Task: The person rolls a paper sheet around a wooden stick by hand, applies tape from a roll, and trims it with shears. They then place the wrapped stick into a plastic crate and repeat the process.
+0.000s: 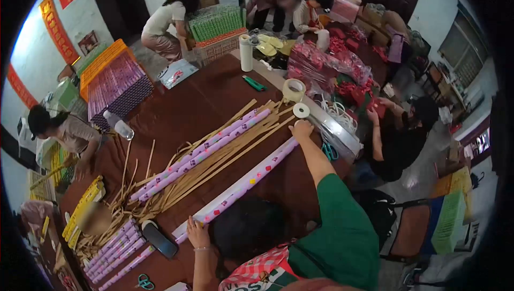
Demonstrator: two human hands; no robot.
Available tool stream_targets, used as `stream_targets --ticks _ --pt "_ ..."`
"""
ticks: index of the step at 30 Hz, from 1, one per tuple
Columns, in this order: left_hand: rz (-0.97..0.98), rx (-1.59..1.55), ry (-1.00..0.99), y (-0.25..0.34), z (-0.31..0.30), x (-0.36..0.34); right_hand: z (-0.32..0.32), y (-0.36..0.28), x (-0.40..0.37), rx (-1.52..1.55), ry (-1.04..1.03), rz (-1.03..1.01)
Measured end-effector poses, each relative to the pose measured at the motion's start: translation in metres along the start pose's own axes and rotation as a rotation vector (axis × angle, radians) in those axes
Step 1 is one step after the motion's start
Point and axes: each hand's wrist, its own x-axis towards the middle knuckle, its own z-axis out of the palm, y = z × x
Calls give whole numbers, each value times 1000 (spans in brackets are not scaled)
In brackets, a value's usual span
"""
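Note:
A long lilac patterned roll or strip (241, 186) lies diagonally on the brown tabletop (160, 110). My left hand (198, 233) rests on its near lower end, fingers bent over the edge. At the far upper end is my right hand (301, 129), close to a small white tape roll (301, 110); its fingertips are too small to make out. Beyond the strip, lilac wrapped rods (201, 154) lie over many thin brown strips (225, 157). A black phone (159, 239) is left of my left hand, beside shorter lilac rods (115, 248).
Teal scissors (330, 152) lie right of my right arm; another pair (144, 282) is at the near edge. A green cutter (254, 83), wide tape (294, 90), a white roll (246, 53) and a bottle (119, 125) stand or lie around. Several other people work nearby.

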Motion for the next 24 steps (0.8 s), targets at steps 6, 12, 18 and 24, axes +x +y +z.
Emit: stream_targets --ticks 6,12,18,24 --pt "33 21 -25 -3 -4 0 13 -5 8 195 -2 287" --pt "-3 -36 -18 4 -9 1 6 17 16 792 184 294" --pt "36 -39 44 -5 2 1 0 46 -61 2071 -262 311" --pt "205 -71 157 -10 3 1 -11 51 -194 2123 -826 95"
